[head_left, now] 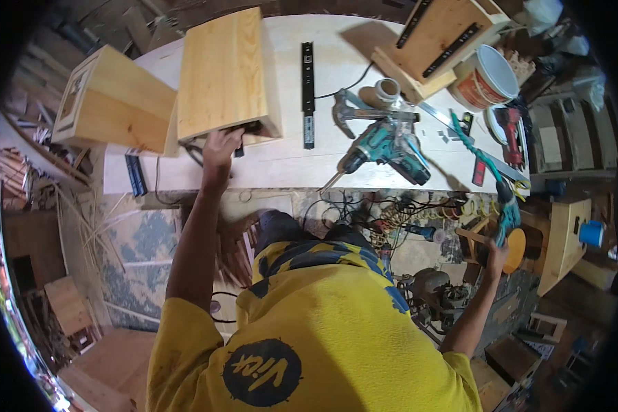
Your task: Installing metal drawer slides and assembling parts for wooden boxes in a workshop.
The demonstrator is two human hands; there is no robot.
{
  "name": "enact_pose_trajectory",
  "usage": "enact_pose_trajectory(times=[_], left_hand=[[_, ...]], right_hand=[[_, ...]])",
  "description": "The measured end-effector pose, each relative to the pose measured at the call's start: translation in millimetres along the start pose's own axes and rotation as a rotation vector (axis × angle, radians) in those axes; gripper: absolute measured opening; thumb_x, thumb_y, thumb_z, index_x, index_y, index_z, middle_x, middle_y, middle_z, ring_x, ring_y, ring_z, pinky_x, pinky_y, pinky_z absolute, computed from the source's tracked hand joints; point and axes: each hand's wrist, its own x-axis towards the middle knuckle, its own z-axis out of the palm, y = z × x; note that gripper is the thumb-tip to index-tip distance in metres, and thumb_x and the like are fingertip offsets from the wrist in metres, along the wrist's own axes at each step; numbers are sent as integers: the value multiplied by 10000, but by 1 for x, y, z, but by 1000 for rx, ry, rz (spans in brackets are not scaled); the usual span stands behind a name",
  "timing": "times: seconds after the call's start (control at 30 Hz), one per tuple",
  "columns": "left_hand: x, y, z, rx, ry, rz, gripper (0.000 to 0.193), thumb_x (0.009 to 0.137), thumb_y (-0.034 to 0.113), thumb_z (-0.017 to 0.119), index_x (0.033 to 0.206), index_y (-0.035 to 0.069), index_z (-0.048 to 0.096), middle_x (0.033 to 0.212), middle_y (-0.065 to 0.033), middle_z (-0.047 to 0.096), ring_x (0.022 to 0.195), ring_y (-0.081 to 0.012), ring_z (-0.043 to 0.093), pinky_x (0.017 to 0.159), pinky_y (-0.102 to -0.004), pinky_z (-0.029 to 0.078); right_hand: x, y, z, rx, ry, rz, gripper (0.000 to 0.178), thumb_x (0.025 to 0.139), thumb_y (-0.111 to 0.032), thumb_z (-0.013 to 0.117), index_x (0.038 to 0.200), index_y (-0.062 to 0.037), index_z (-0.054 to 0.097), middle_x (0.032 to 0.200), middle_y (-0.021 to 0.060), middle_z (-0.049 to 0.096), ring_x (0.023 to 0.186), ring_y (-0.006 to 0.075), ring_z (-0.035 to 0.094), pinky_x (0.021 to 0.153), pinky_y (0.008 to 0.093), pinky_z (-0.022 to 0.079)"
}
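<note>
At the near edge of a pale wooden box (221, 69) on the bench, my left hand (217, 152) is closed on the rim, its fingertips partly hidden in the opening. A dark piece shows just beside those fingers. Off the bench at the right, my right hand (498, 255) grips a teal corded power tool (507, 213). An orange round disc (515, 250) shows right beside that hand; whether it belongs to the tool, I cannot tell. A black drawer slide (308, 96) lies to the right of the box.
A teal cordless drill (384, 147) and a claw hammer (367, 113) lie on the white bench (274, 172) near an open jar (387, 89). Another box (116, 99) stands left. A drawer-slide cabinet (439, 44) and a white bucket (491, 75) stand right. Tangled cables (419, 209) hang below.
</note>
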Motion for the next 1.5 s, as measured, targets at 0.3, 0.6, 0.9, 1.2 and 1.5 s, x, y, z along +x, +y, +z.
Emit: enact_pose_trajectory(times=[0.3, 0.6, 0.9, 1.2, 1.5], left_hand=[[10, -14, -27, 406, -269, -196, 488, 844, 77, 537, 1304, -18, 402, 1257, -189, 496, 1130, -222, 509, 936, -327, 407], [11, -56, -35, 1571, -315, 214, 633, 780, 293, 636, 1307, 20, 416, 1248, -165, 472, 1171, -321, 403, 978, -468, 335], [22, -58, -23, 1548, -233, 199, 613, 767, 330, 641, 1263, 18, 458, 1253, -136, 483, 1215, -291, 385, 1028, -494, 254], [17, -64, -23, 1468, -321, 182, 593, 768, 341, 627, 1235, 9, 474, 1275, -134, 457, 1230, -300, 361, 1025, -584, 191], [-35, -88, -32, 1455, -287, 369, 769, 726, 350, 656, 1342, -16, 376, 1458, -172, 260, 1334, -371, 210, 1043, -605, 172]], right_hand=[[-130, -63, 81, 553, -94, 40, 473, 595, -162, 693, 1005, -25, 502, 773, 55, 552, 674, 175, 561, 639, 298, 480], [-207, -83, 144, 758, -97, 27, 572, 592, -121, 702, 1099, -18, 457, 816, 70, 550, 698, 202, 585, 626, 342, 503], [-248, -105, 142, 687, -87, -42, 564, 617, -170, 708, 1101, -22, 460, 844, 77, 567, 686, 199, 602, 641, 306, 509], [-264, -113, 161, 704, -110, -3, 575, 568, -160, 722, 1062, -6, 472, 798, 87, 565, 677, 215, 587, 616, 336, 501], [-262, -122, 169, 611, -159, -6, 555, 602, -207, 729, 1058, -21, 471, 812, 73, 561, 693, 191, 590, 628, 306, 504]])
